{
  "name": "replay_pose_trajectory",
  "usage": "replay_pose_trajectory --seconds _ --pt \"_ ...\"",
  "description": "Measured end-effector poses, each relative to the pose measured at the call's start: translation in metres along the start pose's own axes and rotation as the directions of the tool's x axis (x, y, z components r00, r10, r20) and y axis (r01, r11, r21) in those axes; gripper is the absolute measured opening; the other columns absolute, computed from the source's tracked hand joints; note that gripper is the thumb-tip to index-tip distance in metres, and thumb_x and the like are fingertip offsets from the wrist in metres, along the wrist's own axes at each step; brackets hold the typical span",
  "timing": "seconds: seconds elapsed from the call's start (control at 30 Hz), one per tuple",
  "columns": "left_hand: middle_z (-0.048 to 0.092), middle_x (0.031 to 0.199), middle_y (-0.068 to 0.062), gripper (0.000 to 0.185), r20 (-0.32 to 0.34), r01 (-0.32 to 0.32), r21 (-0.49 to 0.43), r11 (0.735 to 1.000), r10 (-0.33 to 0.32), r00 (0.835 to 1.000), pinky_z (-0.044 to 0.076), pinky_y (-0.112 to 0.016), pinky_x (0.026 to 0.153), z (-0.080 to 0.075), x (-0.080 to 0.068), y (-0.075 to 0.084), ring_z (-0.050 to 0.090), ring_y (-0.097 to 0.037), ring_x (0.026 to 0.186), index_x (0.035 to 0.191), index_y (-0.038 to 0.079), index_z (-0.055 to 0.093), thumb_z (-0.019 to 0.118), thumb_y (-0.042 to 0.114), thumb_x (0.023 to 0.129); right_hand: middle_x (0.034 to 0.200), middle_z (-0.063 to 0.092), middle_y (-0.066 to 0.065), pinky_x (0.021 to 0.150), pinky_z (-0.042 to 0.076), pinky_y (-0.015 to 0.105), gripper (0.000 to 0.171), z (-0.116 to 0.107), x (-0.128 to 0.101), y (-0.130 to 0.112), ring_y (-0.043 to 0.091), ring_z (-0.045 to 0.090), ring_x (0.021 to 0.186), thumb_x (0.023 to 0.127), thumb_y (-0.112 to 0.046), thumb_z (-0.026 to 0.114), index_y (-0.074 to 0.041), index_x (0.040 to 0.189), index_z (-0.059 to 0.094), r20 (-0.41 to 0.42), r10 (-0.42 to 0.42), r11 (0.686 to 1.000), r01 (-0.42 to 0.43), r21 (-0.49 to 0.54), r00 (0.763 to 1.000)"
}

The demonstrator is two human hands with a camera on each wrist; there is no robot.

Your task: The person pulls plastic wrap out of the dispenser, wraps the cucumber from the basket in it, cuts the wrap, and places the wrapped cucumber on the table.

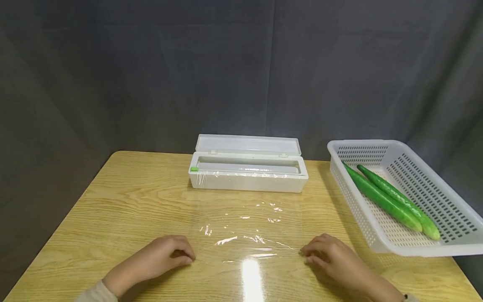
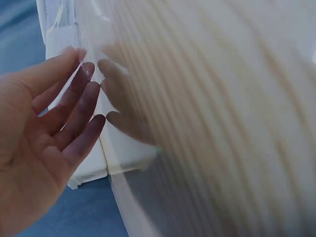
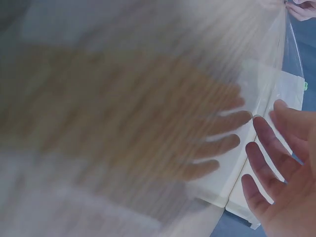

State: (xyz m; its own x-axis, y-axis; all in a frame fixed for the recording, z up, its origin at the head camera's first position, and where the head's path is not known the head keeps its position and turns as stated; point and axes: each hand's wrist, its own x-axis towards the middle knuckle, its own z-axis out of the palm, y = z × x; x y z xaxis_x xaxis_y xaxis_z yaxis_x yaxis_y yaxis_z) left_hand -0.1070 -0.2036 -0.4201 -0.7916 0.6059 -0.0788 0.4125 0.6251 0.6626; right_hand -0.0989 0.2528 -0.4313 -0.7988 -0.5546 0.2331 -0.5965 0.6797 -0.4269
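Cling film [image 1: 249, 235], 1 clear sheet of it, is spread flat on the wooden table [image 1: 124, 201], near the front edge and directly before the dispenser box, from which it lies apart. 2 hands are seen at its sides. The left hand [image 1: 162, 256] is laid palm down at the sheet's left edge, its fingers loosely bent and its fingertips [image 1: 188, 258] touching the table just at the film; nothing is gripped by it. The right hand [image 1: 332, 256] is laid in the same way at the right edge, its fingertips [image 1: 306, 253] resting on or just at the border of the film, and nothing is pinched. In both wrist views the fingers are shown straight and slightly spread, though much of each view is blurred. 1 white dispenser box [image 1: 247, 174] is set behind the sheet with its lid [image 1: 247, 144] raised, a roll of film lying inside and 1 small green slider [image 1: 194, 169] at its left end. 1 white perforated basket [image 1: 449, 209] is placed at the table's right edge, well apart from the hands, and 2 green cucumbers [image 1: 388, 201] are laid side by side in it, touching along their length.
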Motion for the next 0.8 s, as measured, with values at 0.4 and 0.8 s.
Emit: replay_pose_trajectory --seconds 0.4,0.8 --pt "0.061 0.093 0.021 0.007 0.024 0.032 -0.037 0.999 -0.031 0.999 0.053 -0.028 0.08 -0.003 -0.002 -0.002 0.059 -0.002 0.089 0.096 0.027 0.075 0.07 0.023 0.093 0.092 0.065 -0.019 0.08 0.054 0.034 0.032 -0.003 -0.004 -0.001 0.002 0.059 0.086 0.086 -0.019 0.077 -0.012 0.117 0.071 0.011 0.044 0.997 -0.045 0.058 0.999" --pt "0.06 0.094 0.024 0.006 0.007 0.04 0.019 0.999 -0.04 0.999 0.053 -0.031 0.08 -0.004 -0.003 0.0 0.059 -0.001 0.089 0.095 0.03 0.074 0.069 0.027 0.094 0.099 0.067 -0.013 0.081 0.055 0.033 0.024 -0.012 -0.017 -0.001 0.006 0.063 0.092 0.092 -0.018 0.071 -0.015 0.115 0.071 0.036 0.092 0.986 -0.096 0.137 0.995"
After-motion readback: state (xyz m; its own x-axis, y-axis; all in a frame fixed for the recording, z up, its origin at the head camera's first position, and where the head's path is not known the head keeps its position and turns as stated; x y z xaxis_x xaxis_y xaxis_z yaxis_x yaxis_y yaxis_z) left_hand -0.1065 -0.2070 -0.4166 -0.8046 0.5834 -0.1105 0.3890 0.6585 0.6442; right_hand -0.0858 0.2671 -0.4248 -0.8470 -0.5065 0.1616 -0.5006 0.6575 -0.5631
